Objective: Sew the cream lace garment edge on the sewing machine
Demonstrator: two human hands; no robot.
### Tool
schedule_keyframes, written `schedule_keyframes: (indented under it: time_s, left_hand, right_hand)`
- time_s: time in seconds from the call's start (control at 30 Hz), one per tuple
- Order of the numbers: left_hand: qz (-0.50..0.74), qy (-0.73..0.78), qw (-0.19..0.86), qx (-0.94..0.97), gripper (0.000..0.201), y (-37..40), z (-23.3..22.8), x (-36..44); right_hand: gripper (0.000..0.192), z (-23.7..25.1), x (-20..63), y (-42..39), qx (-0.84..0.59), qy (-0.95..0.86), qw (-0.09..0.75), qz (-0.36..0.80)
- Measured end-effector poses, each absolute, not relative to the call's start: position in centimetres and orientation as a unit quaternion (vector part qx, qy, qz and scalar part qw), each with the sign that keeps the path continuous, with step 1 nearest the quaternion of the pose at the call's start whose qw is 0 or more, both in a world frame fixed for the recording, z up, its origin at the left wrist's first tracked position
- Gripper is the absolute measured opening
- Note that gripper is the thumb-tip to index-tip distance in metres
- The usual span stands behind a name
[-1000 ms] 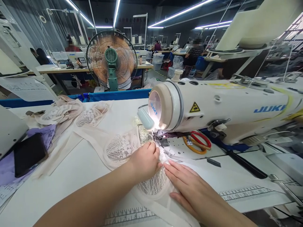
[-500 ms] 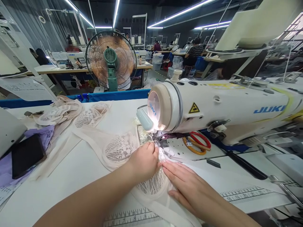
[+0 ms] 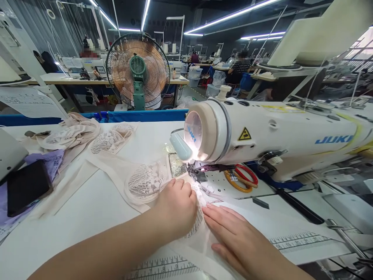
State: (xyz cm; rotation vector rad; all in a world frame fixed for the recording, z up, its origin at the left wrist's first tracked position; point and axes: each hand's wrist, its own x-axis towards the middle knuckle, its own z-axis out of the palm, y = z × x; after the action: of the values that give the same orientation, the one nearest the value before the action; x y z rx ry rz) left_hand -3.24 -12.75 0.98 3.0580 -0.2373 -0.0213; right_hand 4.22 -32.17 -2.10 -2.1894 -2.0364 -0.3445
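A beige lace bra (image 3: pixel 144 179) lies on the white table, its front edge under the needle area of a JUKI sewing machine (image 3: pixel 276 130). My left hand (image 3: pixel 178 208) is closed on the bra's middle, fingers curled just in front of the lit presser foot (image 3: pixel 194 173). Lying along the right side of the fabric, my right hand (image 3: pixel 236 233) has its fingers stretched out, pressing on the edge without gripping. Part of the second cup is hidden beneath my left hand. The needle point is too small to make out.
Scissors (image 3: pixel 239 179) with red and orange handles lie behind the needle plate. More beige bras (image 3: pixel 72 134) are piled at left, beside a black phone (image 3: pixel 29 186). A printed ruler (image 3: pixel 166 266) runs along the table's front. A large fan (image 3: pixel 138 70) stands beyond.
The camera view has shifted a little. My left hand has slid slightly towards me with its knuckles raised, and my right hand has moved slightly towards me along the fabric.
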Motion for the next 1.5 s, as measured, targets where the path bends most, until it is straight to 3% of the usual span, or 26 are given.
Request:
schedule_keyframes:
  time_s: [0.13,0.23,0.63,0.9,1.13,1.37,1.5]
  left_hand:
    - [-0.166,-0.027,0.009,0.986,0.092,-13.8,1.8,-4.3]
    - [-0.22,-0.019,-0.005,0.975,0.108,-13.8,1.4,-4.4]
    - [-0.209,-0.023,0.015,0.978,0.102,-13.1,2.0,-4.1]
    - [-0.209,-0.027,-0.002,0.978,0.102,-12.6,2.8,-4.0]
    - [-0.246,0.144,-0.02,0.958,0.11,-12.9,3.4,-4.2]
    - [-0.261,0.133,-0.032,0.956,0.105,-12.6,4.9,-3.8]
    - [-0.262,0.131,-0.034,0.955,0.1,-11.7,5.4,-3.4]
  right_hand:
    - [0.041,-2.0,4.0,-32.6,-0.717,-0.683,0.047,-0.134]
    - [0.04,-2.2,3.9,-32.5,-0.722,-0.678,0.047,-0.129]
    - [0.042,-2.6,4.1,-32.2,-0.744,-0.657,0.09,-0.082]
    - [0.041,-2.7,4.3,-32.0,-0.718,-0.676,0.086,-0.141]
    - [0.044,-2.9,4.2,-32.0,-0.734,-0.658,0.129,-0.106]
    - [0.041,-1.7,4.1,-30.8,-0.751,-0.651,0.054,-0.09]
    - [0.04,-1.5,4.5,-30.0,-0.755,-0.649,0.054,-0.076]
